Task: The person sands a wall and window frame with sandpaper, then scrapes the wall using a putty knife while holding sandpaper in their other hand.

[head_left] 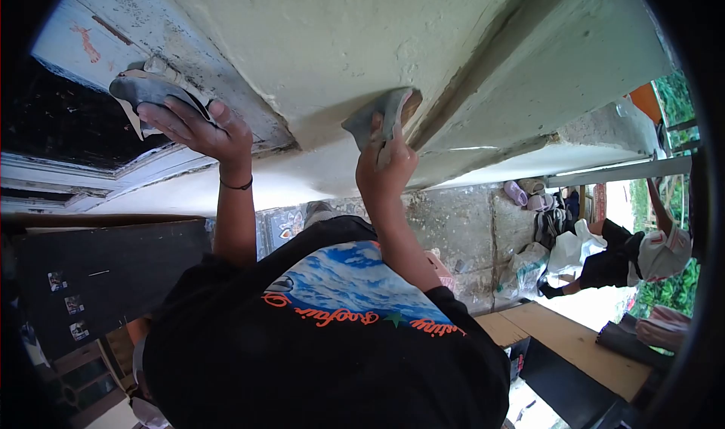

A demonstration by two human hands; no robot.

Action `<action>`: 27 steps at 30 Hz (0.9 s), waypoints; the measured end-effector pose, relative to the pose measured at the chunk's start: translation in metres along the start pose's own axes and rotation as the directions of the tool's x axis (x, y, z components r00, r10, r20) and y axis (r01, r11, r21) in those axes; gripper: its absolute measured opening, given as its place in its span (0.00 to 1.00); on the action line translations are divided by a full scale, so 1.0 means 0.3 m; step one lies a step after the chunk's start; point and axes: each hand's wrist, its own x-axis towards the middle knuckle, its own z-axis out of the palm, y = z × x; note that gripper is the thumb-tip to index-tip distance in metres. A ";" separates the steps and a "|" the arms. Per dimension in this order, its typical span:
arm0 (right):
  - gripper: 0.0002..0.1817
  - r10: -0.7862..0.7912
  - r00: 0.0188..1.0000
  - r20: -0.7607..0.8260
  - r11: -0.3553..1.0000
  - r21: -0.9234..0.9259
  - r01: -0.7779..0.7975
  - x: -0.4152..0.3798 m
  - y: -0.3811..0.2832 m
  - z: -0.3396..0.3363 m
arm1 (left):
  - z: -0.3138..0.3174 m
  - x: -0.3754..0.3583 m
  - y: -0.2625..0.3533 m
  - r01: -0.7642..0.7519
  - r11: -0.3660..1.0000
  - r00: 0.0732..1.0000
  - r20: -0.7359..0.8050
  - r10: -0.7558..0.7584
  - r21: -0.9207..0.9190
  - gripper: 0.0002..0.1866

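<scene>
Curled sheet edges could catch on the rough frame or wall ridge and slip loose, exposing fingertips to scraping.
At left, the left hand [189, 131] reaches up, wrist bent, fingers slightly spread over a grey sheet [136, 89] at the window frame [215, 70]; whether the thumb pinches it, I cannot tell. To its right, the right hand [387, 168] pinches a folded sheet [359, 121] against the wall [325, 44], near the ridge [472, 59], forearm slanting up and left.
</scene>
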 end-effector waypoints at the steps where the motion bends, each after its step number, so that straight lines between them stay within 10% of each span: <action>1: 0.08 0.066 0.997 0.039 0.996 -0.058 -0.064 -0.025 -0.005 -0.009 | -0.002 -0.004 -0.001 0.005 1.000 1.000 -0.001 -0.005 0.003 0.32; 3: 0.07 0.163 0.983 0.080 0.987 -0.013 -0.163 -0.021 -0.038 -0.030 | -0.006 -0.006 -0.006 -0.012 0.999 1.000 0.018 0.011 0.038 0.33; 7: 0.09 -0.183 0.944 -0.275 0.968 0.115 0.221 0.096 -0.150 -0.054 | -0.010 0.002 0.008 0.017 1.000 1.000 0.013 -0.017 0.010 0.32; 9: 0.13 -0.105 0.994 0.004 0.988 0.110 0.104 0.139 -0.131 -0.043 | -0.007 0.001 -0.002 -0.013 0.999 1.000 0.006 0.013 0.034 0.32; 15: 0.13 0.099 0.995 0.027 0.993 0.056 -0.100 -0.049 -0.020 -0.032 | -0.009 -0.002 0.002 -0.003 0.999 1.000 0.012 0.002 0.036 0.32; 23: 0.09 -0.159 0.987 0.032 0.987 0.027 0.158 0.087 -0.043 -0.036 | -0.006 -0.001 0.001 -0.009 0.999 1.000 -0.011 0.009 0.045 0.31; 27: 0.12 0.132 0.971 0.197 0.991 -0.005 -0.134 -0.043 -0.026 -0.050 | 0.005 -0.015 0.010 0.079 0.996 0.996 -0.033 -0.080 -0.051 0.30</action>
